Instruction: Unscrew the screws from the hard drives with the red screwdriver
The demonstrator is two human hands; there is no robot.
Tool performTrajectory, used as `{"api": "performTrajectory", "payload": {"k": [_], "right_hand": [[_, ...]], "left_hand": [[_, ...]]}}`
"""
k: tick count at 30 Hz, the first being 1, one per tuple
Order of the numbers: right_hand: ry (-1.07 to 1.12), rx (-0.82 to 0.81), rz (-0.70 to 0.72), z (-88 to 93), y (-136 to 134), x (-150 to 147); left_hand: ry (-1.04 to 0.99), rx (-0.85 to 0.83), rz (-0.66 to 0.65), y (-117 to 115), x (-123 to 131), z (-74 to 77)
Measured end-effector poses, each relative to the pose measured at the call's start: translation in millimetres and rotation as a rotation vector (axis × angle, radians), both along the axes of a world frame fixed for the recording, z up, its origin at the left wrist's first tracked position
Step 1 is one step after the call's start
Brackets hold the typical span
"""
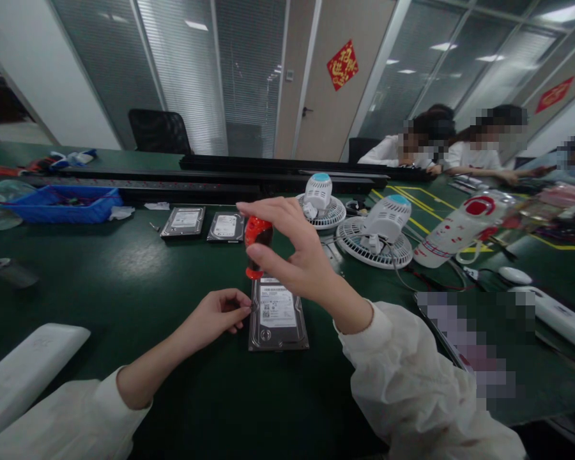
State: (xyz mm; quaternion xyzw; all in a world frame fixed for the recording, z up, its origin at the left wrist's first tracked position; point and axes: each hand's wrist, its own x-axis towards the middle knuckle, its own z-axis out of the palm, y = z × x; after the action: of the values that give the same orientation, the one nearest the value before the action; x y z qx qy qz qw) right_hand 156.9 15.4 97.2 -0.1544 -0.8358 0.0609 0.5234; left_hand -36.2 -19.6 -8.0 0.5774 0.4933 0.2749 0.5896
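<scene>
A hard drive [280, 322] with a white label lies flat on the green table in front of me. Over its far end stands an upright screwdriver [255, 263] with a red and black handle; the drive's far edge and the screwdriver's tip are hidden. My right hand [299, 246] has its thumb and fingers curved around this handle. At the drive's left edge, my left hand [223, 311] has its fingers bent together, gripping the side. Two more hard drives, one [183, 222] at the left and another [225, 227] nearer the screwdriver, lie farther back.
Two white fans [374, 239] lie face down at the right, beside a white bottle [453, 233] and cables. A blue bin [67, 204] is at back left. White devices [33, 358] rest on both sides, with a phone [453, 338] at right. People [479, 153] sit across the table.
</scene>
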Motion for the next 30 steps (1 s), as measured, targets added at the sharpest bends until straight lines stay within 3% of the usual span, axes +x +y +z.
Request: {"api": "performTrajectory", "payload": {"k": [4, 9, 13, 19, 24, 30], "right_hand": [[0.001, -0.036, 0.041, 0.9, -0.2, 0.6], [0.068, -0.004, -0.030, 0.7, 0.6, 0.5], [0.025, -0.047, 0.050, 0.0, 0.0, 1.5], [0.086, 0.032, -0.038, -0.3, -1.1, -2.0], [0.046, 0.006, 0.027, -0.3, -1.0, -1.5], [0.062, 0.040, -0.004, 0.4, -1.6, -0.4]], "left_hand": [[0.011, -0.008, 0.004, 0.2, 0.4, 0.7], [0.007, -0.015, 0.009, 1.1, 0.1, 0.7], [0.006, -0.020, 0.012, 0.4, 0.5, 1.9], [0.008, -0.022, 0.019, -0.4, 0.9, 4.1], [-0.002, -0.015, 0.012, -0.6, 0.9, 3.8], [-0.005, -0.023, 0.016, 0.1, 1.6, 1.8]]}}
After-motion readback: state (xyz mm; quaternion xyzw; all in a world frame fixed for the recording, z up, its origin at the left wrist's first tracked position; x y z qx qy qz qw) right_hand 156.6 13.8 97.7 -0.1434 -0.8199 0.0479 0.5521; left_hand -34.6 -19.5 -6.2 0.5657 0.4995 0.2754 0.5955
